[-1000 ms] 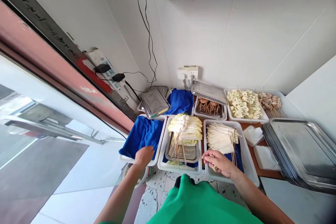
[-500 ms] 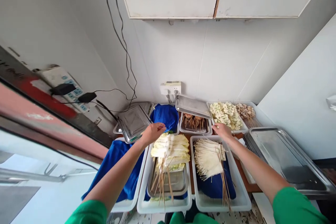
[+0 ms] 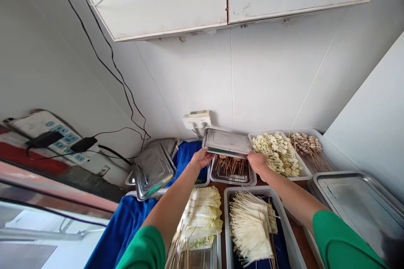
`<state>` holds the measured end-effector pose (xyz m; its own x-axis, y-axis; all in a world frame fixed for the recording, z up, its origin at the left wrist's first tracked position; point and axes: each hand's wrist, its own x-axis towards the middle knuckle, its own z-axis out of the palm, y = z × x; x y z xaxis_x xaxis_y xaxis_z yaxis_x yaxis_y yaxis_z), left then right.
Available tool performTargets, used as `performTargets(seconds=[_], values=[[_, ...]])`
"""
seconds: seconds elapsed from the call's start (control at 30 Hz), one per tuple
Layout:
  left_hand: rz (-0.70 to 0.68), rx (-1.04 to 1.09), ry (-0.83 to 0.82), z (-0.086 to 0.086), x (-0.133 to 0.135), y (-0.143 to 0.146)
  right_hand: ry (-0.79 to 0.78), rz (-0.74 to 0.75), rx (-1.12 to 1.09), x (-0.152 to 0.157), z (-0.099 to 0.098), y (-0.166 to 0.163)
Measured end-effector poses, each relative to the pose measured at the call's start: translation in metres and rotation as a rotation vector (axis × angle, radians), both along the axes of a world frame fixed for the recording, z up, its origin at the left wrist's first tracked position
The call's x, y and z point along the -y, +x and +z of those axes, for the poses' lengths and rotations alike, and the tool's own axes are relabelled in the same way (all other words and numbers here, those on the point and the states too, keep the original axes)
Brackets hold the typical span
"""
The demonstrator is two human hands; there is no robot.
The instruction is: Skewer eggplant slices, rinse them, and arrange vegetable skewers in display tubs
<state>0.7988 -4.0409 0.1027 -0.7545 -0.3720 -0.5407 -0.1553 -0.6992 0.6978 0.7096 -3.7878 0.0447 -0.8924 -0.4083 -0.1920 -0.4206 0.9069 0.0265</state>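
Observation:
A shallow metal tray [image 3: 227, 141] tilts over the back of a white bin [image 3: 234, 182] of brown skewered food. My left hand [image 3: 202, 159] grips its left front corner, the thumb near the rim. At the right front corner my right hand [image 3: 257, 162] is closed on the edge, fingers partly hidden. Thin bamboo sticks [image 3: 229, 166] poke out from beneath the tray. Nearer to me are skewered cabbage leaves [image 3: 205, 214] and skewered enoki mushrooms [image 3: 251, 227], each in a white bin.
Blue cloths [image 3: 187, 157] cover bins at left, with another metal tray [image 3: 154, 170] leaning beside them. Pale skewered pieces [image 3: 277, 153] and brown skewers [image 3: 306, 143] fill bins at back right. Stacked metal trays [image 3: 356, 201] stand at right. A wall socket [image 3: 198, 119] sits behind.
Both hands have moved inward to the metal tray's front corners and taken hold of it. The head view has shifted, bringing the back row closer.

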Motion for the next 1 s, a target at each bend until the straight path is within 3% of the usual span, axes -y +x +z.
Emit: performTargets(seconds=[0.17, 0.33, 0.53, 0.67, 0.77, 0.87, 0.93, 1.0], values=[[0.066, -0.134, 0.066, 0.000, -0.009, -0.006, 0.008, 0.053, -0.064, -0.010, 0.008, -0.010], [0.036, -0.219, 0.034, 0.013, -0.029, 0.001, 0.021, 0.057, -0.139, -0.033, 0.011, -0.015], [-0.043, -0.341, -0.088, 0.048, -0.061, 0.015, 0.011, 0.027, -0.224, -0.048, 0.012, -0.009], [-0.038, -0.499, -0.267, 0.083, -0.101, 0.049, -0.101, -0.023, -0.376, -0.054, 0.026, 0.003], [-0.073, -0.676, -0.521, 0.111, -0.121, 0.095, -0.311, 0.014, -0.632, -0.062, 0.039, 0.019], [-0.171, -0.820, -0.899, 0.131, -0.115, 0.144, -0.504, 0.164, -0.761, -0.064, 0.051, 0.045], [-0.208, -0.833, -1.305, 0.134, -0.096, 0.168, -0.611, 0.262, -0.661, -0.055, 0.058, 0.071], [-0.199, -0.704, -1.694, 0.129, -0.070, 0.181, -0.707, 0.350, -0.382, -0.037, 0.069, 0.103]])
